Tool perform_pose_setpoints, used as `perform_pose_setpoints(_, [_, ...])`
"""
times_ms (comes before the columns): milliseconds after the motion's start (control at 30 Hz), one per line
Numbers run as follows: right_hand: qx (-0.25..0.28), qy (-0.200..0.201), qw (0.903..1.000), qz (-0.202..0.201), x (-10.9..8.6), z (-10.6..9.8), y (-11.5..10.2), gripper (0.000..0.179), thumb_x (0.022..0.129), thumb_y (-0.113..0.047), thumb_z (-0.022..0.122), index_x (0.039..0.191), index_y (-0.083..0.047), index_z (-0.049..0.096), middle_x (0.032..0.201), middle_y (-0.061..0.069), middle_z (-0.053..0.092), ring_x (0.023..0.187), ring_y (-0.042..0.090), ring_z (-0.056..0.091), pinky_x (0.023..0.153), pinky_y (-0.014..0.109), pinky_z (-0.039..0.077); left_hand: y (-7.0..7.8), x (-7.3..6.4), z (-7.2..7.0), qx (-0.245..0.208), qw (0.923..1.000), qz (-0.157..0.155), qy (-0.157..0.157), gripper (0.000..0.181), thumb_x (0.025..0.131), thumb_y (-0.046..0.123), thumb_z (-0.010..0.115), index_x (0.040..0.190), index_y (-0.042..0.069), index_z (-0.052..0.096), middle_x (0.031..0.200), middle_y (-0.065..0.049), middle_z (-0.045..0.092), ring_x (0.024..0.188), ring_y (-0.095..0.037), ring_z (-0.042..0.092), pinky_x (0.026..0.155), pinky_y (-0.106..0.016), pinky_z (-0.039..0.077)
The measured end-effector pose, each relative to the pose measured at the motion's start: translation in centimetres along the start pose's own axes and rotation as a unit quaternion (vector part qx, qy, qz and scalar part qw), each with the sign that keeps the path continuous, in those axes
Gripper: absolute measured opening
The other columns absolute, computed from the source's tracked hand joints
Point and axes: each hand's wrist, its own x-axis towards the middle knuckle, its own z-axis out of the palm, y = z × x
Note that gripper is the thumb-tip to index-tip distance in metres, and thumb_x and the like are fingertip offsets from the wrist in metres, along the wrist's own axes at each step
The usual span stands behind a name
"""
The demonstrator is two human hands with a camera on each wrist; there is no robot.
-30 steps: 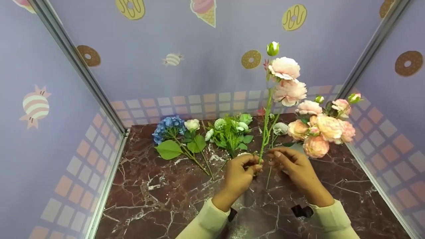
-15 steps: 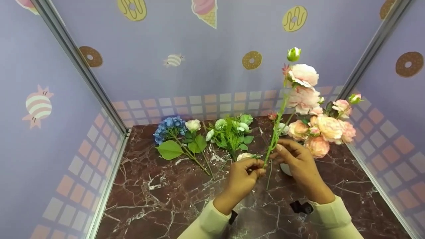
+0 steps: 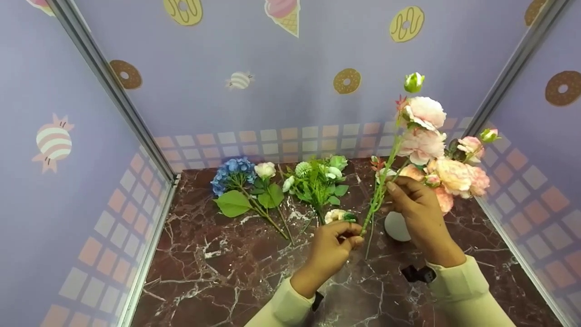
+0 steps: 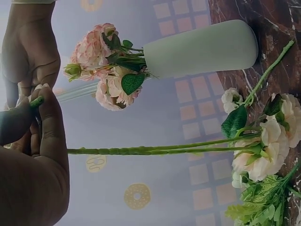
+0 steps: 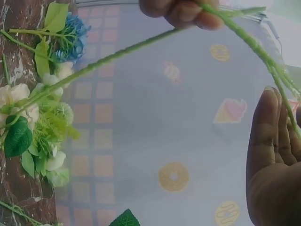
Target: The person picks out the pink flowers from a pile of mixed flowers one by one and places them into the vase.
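Note:
My left hand (image 3: 333, 247) pinches the lower green stem of a tall pale-pink peony spray (image 3: 423, 144). The spray leans right, with two full blooms and a green bud at its tip. Higher up, my right hand (image 3: 422, 213) has its thumb and fingers at a side branch of the same stem. In the right wrist view that branch passes between right thumb and fingers (image 5: 265, 127). A second stem (image 4: 155, 149) runs from behind the left fingers to cream blooms (image 4: 263, 150); whether the hand holds it cannot be told.
A white vase (image 4: 202, 47) with peach-pink flowers (image 3: 454, 175) stands behind my right hand. On the marble table (image 3: 218, 272) lie a blue hydrangea (image 3: 233, 175), a white rose (image 3: 265, 170) and green foliage (image 3: 317, 186). Patterned walls enclose three sides.
The peony spray has tilted to the right and its tip has lowered. My right hand has moved up along the stem; my left hand has hardly shifted.

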Motion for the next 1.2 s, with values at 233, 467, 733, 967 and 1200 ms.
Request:
perform_pose_setpoints(233, [0.027, -0.002, 0.9996, -0.002, 0.2, 0.0, -0.1, 0.018, 0.117, -0.010, 0.063, 0.120, -0.001, 0.078, 0.098, 0.000, 0.083, 0.086, 0.014, 0.081, 0.078, 0.033, 0.071, -0.5, -0.3, -0.3, -0.036, 0.9987, -0.033, -0.009, 0.010, 0.097, -0.003, 0.083, 0.107, -0.004, 0.085, 0.100, -0.023, 0.082, 0.077, -0.001, 0.075, 0.070, -0.020, 0.066])
perform_pose_setpoints(467, [0.036, -0.027, 0.9979, -0.048, 0.0, -0.4, 0.3, 0.022, 0.117, -0.006, 0.061, 0.123, 0.006, 0.078, 0.104, -0.001, 0.086, 0.089, 0.012, 0.083, 0.077, 0.031, 0.071, -0.8, -0.4, -0.5, -0.035, 0.9982, -0.048, -0.010, 0.015, 0.097, -0.002, 0.085, 0.112, -0.005, 0.085, 0.104, -0.022, 0.084, 0.080, -0.001, 0.075, 0.078, -0.020, 0.066])
perform_pose_setpoints(733, [0.033, -0.034, 0.9958, -0.079, -0.3, -0.8, 0.6, 0.019, 0.115, 0.001, 0.061, 0.119, 0.010, 0.077, 0.105, 0.000, 0.087, 0.095, 0.010, 0.083, 0.077, 0.029, 0.071, -1.2, -0.3, -1.2, 0.016, 0.9993, -0.034, 0.000, 0.015, 0.095, 0.008, 0.091, 0.108, 0.002, 0.089, 0.108, -0.017, 0.087, 0.085, -0.017, 0.084, 0.079, -0.018, 0.066])
perform_pose_setpoints(967, [-0.004, 0.006, 0.9977, -0.068, -0.8, -1.0, 0.3, 0.021, 0.115, -0.001, 0.062, 0.120, 0.015, 0.074, 0.103, -0.001, 0.087, 0.094, 0.011, 0.083, 0.076, 0.030, 0.070, -1.6, 0.0, -2.3, 0.053, 0.9984, -0.010, -0.015, 0.016, 0.102, 0.024, 0.087, 0.105, 0.009, 0.090, 0.099, -0.009, 0.088, 0.074, 0.003, 0.071, 0.071, -0.017, 0.060])
perform_pose_setpoints(1200, [0.008, -0.001, 0.9948, -0.102, -1.2, -1.6, 0.3, 0.020, 0.113, 0.003, 0.063, 0.116, 0.020, 0.073, 0.102, 0.001, 0.087, 0.092, 0.012, 0.083, 0.073, 0.029, 0.070, -2.0, 0.1, -3.0, 0.030, 0.9991, -0.023, -0.022, 0.032, 0.107, 0.033, 0.081, 0.091, 0.006, 0.087, 0.085, -0.010, 0.083, 0.067, 0.005, 0.060, 0.065, -0.015, 0.049])
